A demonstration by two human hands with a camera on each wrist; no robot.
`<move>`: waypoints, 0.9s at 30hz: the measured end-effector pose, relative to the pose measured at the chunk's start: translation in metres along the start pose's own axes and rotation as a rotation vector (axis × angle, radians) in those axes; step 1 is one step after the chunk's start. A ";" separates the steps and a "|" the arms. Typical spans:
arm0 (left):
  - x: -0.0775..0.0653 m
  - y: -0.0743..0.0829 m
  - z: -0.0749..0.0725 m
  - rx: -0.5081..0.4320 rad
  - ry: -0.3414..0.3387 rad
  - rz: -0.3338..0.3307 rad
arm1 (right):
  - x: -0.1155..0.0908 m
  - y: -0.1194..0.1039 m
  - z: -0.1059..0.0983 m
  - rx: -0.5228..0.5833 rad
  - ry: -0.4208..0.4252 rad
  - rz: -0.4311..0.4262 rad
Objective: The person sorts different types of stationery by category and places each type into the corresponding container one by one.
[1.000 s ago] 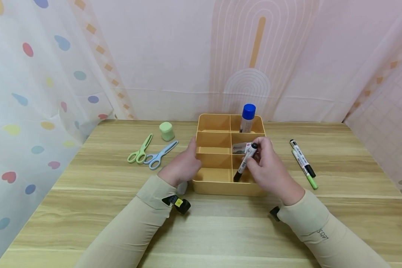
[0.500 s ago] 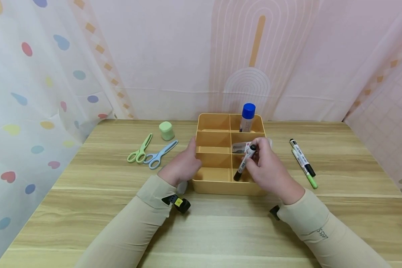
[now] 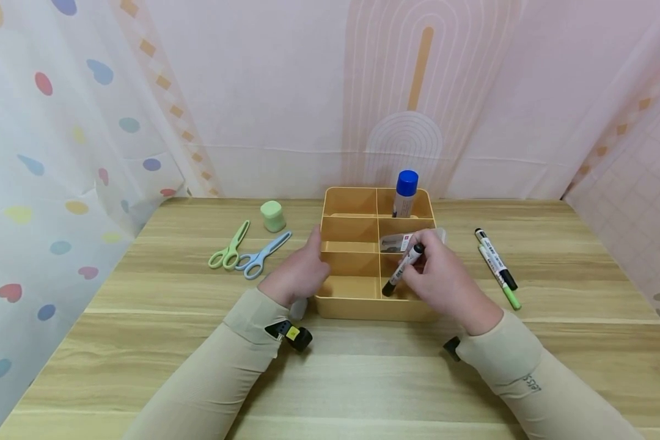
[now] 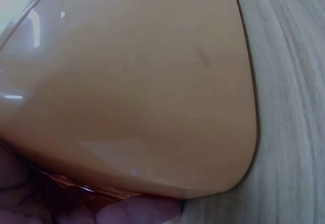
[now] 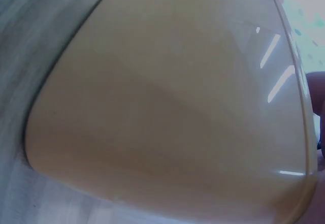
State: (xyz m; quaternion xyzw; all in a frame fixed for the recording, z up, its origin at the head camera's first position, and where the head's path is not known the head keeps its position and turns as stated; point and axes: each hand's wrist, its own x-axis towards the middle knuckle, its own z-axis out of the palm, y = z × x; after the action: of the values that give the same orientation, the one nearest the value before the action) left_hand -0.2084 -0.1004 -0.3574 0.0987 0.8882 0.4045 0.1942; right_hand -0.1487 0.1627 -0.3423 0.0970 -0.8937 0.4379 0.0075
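Observation:
A tan organizer box (image 3: 376, 308) with several compartments stands in front of me. My left hand (image 3: 301, 272) rests against its left wall; in the left wrist view its fingers (image 4: 139, 210) touch the outside of the box. Between thumb and fingers, my right hand (image 3: 445, 278) pinches a whiteboard marker (image 3: 404, 269) with black ends. The marker tilts over the front right compartment, its lower end near the divider. Behind it, the middle right compartment holds a clear plastic package (image 3: 394, 242) with a label. A blue-capped glue stick (image 3: 404, 194) stands in the back right compartment.
Green scissors (image 3: 231, 247), blue scissors (image 3: 263, 255) and a small light-green container (image 3: 273, 216) are left of the box. To the right lie a black-capped marker (image 3: 495, 258) and a green-ended pen (image 3: 500, 278). A greyish object (image 3: 299, 308) shows partly beneath the left wrist.
The right hand has dipped slightly and the marker in it leans over more to the right. My left hand and the box stay where they were.

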 end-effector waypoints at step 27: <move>0.000 -0.001 0.000 0.019 0.006 0.013 | 0.004 0.000 -0.036 -0.238 -0.118 0.084</move>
State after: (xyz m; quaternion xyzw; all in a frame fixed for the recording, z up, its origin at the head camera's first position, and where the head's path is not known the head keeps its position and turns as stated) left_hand -0.2081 -0.1011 -0.3576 0.1051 0.8919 0.3976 0.1880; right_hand -0.1555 0.1902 -0.3192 0.0837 -0.9415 0.3222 -0.0520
